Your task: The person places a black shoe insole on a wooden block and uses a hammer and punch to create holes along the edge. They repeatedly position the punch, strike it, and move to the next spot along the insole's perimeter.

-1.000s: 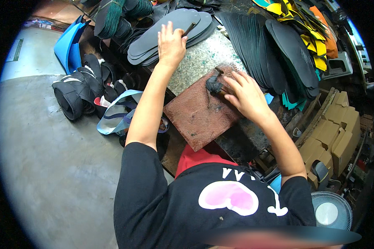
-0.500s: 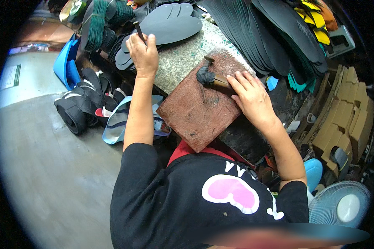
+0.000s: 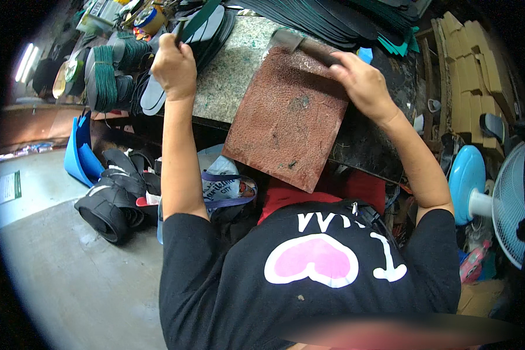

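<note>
My left hand point(image 3: 175, 69) is closed at the stack of grey shoe soles point(image 3: 220, 42), with a dark punch-like rod point(image 3: 181, 29) upright in its fingers. Beside those fingers one sole tilts up and shows its dark green underside point(image 3: 202, 20). Whether the same hand also pinches this sole is hidden. My right hand point(image 3: 364, 84) wraps round the handle end of a hammer point(image 3: 318, 51). The hammer's head lies at the far corner of a worn reddish-brown slab point(image 3: 286, 125), which has a few dark marks on it.
A speckled stone top point(image 3: 216, 96) lies under the slab's far left side. Fanned dark soles point(image 3: 309, 17) line the back. Green cord bundles point(image 3: 104, 76) stand left. Cardboard pieces point(image 3: 464, 76) and a fan point(image 3: 510, 204) are at right; black rolls point(image 3: 111, 198) sit low on the left.
My right hand, which lay flat on the hammer's handle, now grips its end, and the hammer's head has turned. My left hand has moved to the soles, where one has tilted up. The view has shifted.
</note>
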The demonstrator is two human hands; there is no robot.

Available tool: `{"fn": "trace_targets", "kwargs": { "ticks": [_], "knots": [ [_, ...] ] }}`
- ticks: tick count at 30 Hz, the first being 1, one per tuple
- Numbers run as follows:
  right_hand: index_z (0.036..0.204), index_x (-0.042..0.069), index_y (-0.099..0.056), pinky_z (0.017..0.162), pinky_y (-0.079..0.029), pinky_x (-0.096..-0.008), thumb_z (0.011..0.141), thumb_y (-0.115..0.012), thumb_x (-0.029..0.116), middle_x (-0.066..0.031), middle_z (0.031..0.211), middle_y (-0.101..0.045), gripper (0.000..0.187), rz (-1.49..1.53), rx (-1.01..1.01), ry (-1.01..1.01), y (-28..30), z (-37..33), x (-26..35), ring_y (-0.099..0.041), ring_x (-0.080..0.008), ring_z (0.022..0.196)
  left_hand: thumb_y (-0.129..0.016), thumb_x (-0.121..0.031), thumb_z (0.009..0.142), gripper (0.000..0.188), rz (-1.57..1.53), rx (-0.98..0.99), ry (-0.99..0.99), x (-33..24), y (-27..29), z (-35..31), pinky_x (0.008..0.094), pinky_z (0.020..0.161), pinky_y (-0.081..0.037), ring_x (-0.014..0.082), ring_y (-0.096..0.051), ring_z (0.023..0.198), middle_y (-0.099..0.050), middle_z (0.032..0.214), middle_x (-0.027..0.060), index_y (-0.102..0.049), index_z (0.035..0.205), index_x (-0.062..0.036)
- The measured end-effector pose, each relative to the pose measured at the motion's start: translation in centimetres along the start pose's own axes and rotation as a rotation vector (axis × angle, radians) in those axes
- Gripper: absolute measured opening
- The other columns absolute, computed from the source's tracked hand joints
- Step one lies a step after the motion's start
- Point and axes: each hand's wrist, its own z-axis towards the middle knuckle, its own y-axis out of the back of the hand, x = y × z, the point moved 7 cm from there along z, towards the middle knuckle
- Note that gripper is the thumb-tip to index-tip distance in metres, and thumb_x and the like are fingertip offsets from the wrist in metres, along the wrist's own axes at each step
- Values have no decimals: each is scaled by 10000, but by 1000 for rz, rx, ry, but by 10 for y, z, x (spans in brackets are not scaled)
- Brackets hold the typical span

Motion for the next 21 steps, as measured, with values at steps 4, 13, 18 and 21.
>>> {"fn": "trace_targets", "kwargs": {
  "ticks": [4,13,18,21],
  "knots": [
    [1078,102,-605,538,-424,-201,995,-541,396,33,761,-565,312,767,-105,-528,29,-15,-37,-516,-34,622,-599,25,755,196,-493,-17,-222,-67,21,-5,373,651,-534,302,-655,745,-673,871,125,-657,925,-55],
    [1045,89,-601,594,-417,-197,984,-567,387,46,760,-573,306,777,-64,-656,44,-67,-59,-525,-47,664,-599,-25,755,163,-654,457,-526,-165,-11,-76,361,753,-530,288,-623,887,-620,912,95,-533,897,-72],
    [1173,64,-602,699,-468,-242,1001,-521,410,-31,1041,-652,395,731,-58,-674,32,-62,-71,-577,-89,850,-723,-35,724,261,-572,306,-223,-116,0,-50,448,795,-479,370,-573,909,-587,929,162,-535,906,-30],
    [1232,57,-579,743,-486,-252,1004,-515,407,-63,1147,-647,423,740,-60,-664,26,-45,-74,-587,-109,912,-723,-146,806,310,-60,423,80,-72,-12,-46,465,804,-470,383,-587,924,-594,926,199,-518,979,7]
  ]
}}
